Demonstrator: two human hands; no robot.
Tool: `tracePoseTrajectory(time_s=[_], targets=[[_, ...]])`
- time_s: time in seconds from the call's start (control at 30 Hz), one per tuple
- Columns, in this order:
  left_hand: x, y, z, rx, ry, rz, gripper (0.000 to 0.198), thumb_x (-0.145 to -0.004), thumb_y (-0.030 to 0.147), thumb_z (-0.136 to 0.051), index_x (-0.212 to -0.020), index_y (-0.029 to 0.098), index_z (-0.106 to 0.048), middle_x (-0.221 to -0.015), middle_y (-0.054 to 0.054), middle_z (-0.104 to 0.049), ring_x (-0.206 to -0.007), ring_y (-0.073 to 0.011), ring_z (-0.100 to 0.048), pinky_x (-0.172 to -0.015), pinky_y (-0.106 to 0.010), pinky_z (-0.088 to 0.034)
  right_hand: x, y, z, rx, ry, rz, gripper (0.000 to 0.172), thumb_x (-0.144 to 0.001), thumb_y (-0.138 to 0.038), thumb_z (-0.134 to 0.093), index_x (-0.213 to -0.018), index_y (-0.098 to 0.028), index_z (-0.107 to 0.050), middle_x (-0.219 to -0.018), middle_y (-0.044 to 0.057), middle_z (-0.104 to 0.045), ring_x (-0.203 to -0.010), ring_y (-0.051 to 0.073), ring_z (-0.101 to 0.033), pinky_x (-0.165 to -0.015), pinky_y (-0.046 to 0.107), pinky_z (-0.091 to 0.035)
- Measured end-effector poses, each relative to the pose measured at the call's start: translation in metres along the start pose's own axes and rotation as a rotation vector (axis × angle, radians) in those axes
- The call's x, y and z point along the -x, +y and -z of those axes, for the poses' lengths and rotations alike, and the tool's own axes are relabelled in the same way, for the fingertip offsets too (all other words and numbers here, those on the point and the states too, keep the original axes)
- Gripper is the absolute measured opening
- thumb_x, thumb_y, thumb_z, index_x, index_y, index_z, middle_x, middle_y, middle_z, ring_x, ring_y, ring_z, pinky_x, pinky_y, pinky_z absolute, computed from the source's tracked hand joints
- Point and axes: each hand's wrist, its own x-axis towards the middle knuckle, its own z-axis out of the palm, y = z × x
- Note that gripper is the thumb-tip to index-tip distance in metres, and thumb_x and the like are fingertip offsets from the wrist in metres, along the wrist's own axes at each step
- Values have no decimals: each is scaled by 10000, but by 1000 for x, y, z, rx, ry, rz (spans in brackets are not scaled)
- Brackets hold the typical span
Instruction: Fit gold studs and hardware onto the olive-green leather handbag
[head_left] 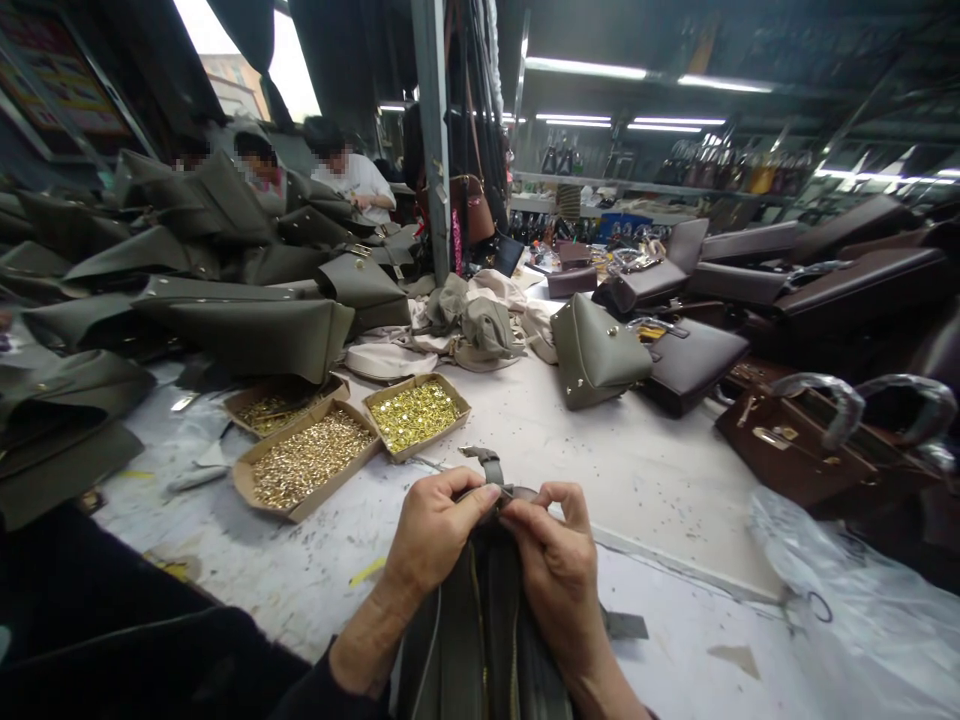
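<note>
A dark olive bag [499, 620] with zippers lies at the bottom centre, close to me. At its far end my left hand [435, 525] pinches a narrow olive strap [491, 468] between thumb and index finger. My right hand [555, 545] is closed on the same strap, just to the right, and the fingertips of both hands nearly meet. A small metal piece shows at the strap's upper end. Whatever lies between the fingertips is too small to make out.
Trays of gold-coloured rivets [311, 462] and yellowish metal parts [416, 412] sit left of centre. Olive bags [247, 325] pile at the left, brown bags [795, 440] at the right, with clear plastic [862, 600] nearer. Other people sit at the back left.
</note>
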Motion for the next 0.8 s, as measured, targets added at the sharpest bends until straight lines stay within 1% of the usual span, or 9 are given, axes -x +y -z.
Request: tracePoseTrajectory(time_s=[0.2,0.3,0.5,0.67,0.8], targets=[[-5,1,-4,-126,10,21,333,-823,459,-611,-652,179,-663,-602,13,-559,-629,-155,-506,-615,-266,-373,-5,1,2,-76,2,-73,194,-940,-100,-631,-912,-250,-750,-939,37,-528,-940,192,-578,-781,297,-518],[-7,0,-5,-160,3,32,358,-833,481,-599,-642,183,-651,-594,14,-558,-623,-156,-505,-611,-271,-368,-6,3,1,-101,8,-97,179,-920,-105,-656,-894,-248,-760,-928,36,-537,-949,199,-580,-781,303,-512],[-6,-1,-6,-175,10,12,355,-838,480,-596,-643,187,-639,-601,21,-548,-627,-153,-497,-616,-268,-372,-6,4,0,-137,28,-129,174,-891,-109,-689,-865,-256,-778,-923,24,-529,-879,182,-587,-729,292,-507],[-3,0,-6,-180,17,2,343,-849,473,-593,-677,186,-667,-626,16,-587,-648,-160,-525,-637,-265,-391,-6,3,-1,-153,49,-143,157,-878,-120,-706,-857,-255,-784,-934,19,-522,-817,159,-589,-683,277,-504],[-2,0,-6,-175,18,-4,342,-850,473,-599,-679,187,-671,-625,15,-585,-645,-161,-522,-629,-262,-391,-5,2,-1,-159,59,-156,144,-877,-128,-709,-857,-248,-786,-942,19,-518,-782,148,-592,-648,273,-500]])
